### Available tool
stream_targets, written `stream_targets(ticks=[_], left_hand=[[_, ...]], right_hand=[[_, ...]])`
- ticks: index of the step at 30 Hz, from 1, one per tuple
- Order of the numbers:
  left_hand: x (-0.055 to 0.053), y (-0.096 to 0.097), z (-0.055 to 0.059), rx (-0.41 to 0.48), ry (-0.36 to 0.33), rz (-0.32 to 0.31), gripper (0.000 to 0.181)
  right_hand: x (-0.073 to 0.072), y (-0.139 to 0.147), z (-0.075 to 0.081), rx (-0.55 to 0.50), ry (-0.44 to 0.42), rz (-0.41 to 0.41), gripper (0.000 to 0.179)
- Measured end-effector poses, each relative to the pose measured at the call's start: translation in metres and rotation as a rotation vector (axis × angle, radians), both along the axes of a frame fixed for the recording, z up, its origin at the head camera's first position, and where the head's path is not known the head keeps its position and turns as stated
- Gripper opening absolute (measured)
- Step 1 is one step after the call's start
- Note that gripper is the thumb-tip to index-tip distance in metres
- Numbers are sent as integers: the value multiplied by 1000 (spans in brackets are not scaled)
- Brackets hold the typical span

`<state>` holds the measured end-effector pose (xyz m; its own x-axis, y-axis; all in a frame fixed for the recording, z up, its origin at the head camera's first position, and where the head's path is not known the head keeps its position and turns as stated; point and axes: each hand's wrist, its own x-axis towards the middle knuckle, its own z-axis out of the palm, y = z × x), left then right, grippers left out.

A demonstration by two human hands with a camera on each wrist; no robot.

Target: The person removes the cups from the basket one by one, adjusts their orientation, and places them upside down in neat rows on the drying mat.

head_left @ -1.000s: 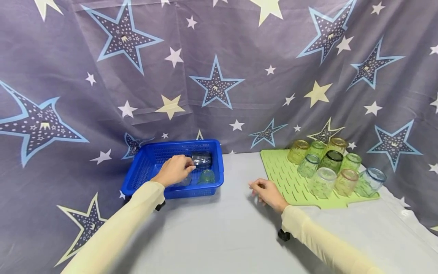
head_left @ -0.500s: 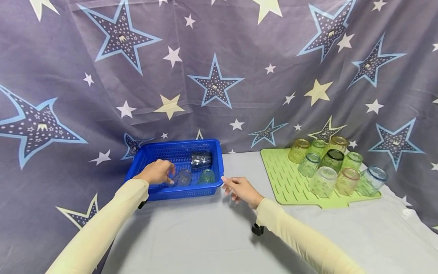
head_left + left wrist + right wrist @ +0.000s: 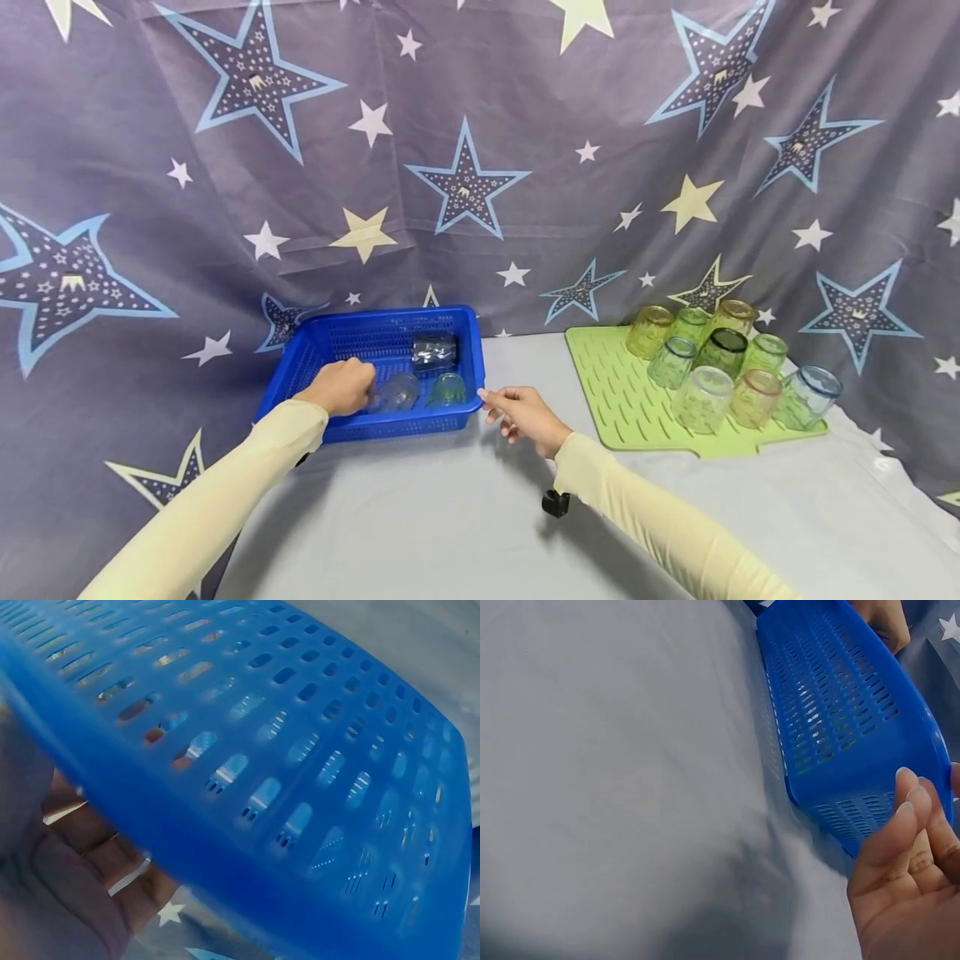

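Observation:
My left hand (image 3: pixel 341 387) reaches over the front rim of a blue perforated plastic basket (image 3: pixel 300 350), fingers bent down inside. Right beside them lies a clear drinking glass (image 3: pixel 399 392); I cannot tell whether the fingers grip it. In the left wrist view, the basket's wall (image 3: pixel 247 877) partly hides those fingers. My right hand (image 3: pixel 525 421) pinches the basket's front right corner at the rim, thumb at the top and other fingers against the outer wall. Also in the basket are a dark glass (image 3: pixel 435 352) on its side and a greenish glass (image 3: pixel 448 390).
A green drying mat (image 3: pixel 607 392) lies to the right, with several coloured glasses standing on its right half, among them a pink one (image 3: pixel 756 398) and a blue-rimmed one (image 3: pixel 808 398). A star-patterned curtain (image 3: pixel 465 275) hangs behind the pale-covered table (image 3: pixel 450 517).
My left hand has moved left within the basket, uncovering the clear glass, and its fingers have curled down. My right hand has come left from beside the mat to the basket's corner.

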<state>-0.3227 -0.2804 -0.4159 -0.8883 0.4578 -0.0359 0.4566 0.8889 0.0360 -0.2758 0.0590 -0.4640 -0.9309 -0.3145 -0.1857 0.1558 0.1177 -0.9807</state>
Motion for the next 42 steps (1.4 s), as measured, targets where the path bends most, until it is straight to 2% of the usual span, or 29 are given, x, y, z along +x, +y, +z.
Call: stream_targets(ticks=[6, 10, 15, 19, 24, 28, 33, 37, 42], left_hand=[[5, -2, -3, 6, 77, -16, 21], [6, -1, -1, 17, 105, 11, 25], [4, -1, -3, 88, 118, 67, 32], [3, -4, -6, 153, 137, 70, 35], [4, -5, -3, 223, 155, 88, 28], [8, -6, 3, 312, 122, 158, 15], [13, -8, 10, 479, 81, 235, 16], [17, -7, 13, 625, 2, 289, 17], [21, -3, 14, 753, -88, 333, 18]], right_hand=[[2, -1, 0, -9, -17, 9, 48], [2, 0, 0, -9, -13, 6, 50], [2, 2, 1, -1, -13, -1, 47], [3, 2, 1, 6, -17, 0, 47], [3, 1, 1, 5, -3, 9, 48], [1, 2, -1, 3, -2, 11, 47], [0, 2, -2, 7, -6, 13, 46], [-1, 3, 0, 17, -6, 11, 43], [-1, 3, 4, 24, -21, 2, 43]])
